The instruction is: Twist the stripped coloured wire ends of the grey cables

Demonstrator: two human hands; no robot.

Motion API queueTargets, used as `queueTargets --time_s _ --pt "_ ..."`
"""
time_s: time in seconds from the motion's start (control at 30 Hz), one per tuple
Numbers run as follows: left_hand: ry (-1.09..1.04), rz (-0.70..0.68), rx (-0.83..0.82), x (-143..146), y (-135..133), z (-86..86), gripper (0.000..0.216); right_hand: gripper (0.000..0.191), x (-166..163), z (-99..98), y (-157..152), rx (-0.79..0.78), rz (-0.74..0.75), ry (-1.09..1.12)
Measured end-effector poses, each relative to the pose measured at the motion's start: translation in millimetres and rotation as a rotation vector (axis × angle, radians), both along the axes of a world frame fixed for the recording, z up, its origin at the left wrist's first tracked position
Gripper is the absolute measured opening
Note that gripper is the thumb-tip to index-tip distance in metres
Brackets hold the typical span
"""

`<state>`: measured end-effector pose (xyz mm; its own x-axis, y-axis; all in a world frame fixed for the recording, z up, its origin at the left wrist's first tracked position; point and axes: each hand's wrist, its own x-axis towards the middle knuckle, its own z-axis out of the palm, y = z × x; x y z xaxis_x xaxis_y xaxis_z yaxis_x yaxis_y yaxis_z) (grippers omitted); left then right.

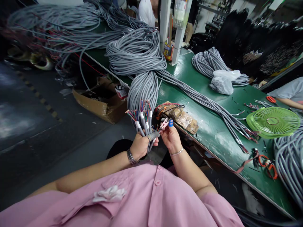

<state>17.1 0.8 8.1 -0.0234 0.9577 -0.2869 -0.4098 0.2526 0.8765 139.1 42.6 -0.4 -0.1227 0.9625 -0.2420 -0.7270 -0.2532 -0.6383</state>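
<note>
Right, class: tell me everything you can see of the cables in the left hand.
The cables are round, grey, smooth-looking lengths gathered in a bunch, apparently plastic-sheathed. White bands circle several near their ends, and beyond these thin wires in red, blue, green and other colours splay out. The ends point away from the wearer. The left hand grips the bunch below the bands. The right hand is close beside; whether it touches the wires is too small to tell.

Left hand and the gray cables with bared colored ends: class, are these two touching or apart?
Touching. The head view shows the left hand with its fingers closed around the gray cables, below their colored wire ends.
</note>
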Motion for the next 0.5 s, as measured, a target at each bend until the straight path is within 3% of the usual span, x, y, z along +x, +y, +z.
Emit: queueTargets --time_s 0.33,0.5 --pt "-0.038 0.042 0.028 -5.7 -6.9 3.0 0.021 0.040 1.1 -0.4 -3.3 -0.060 0.048 0.064" --pt "-0.026 0.036 0.032 -10.2 -9.0 -1.0 0.020 0.053 7.0 1.4 -12.2 0.013 0.213 -0.026"
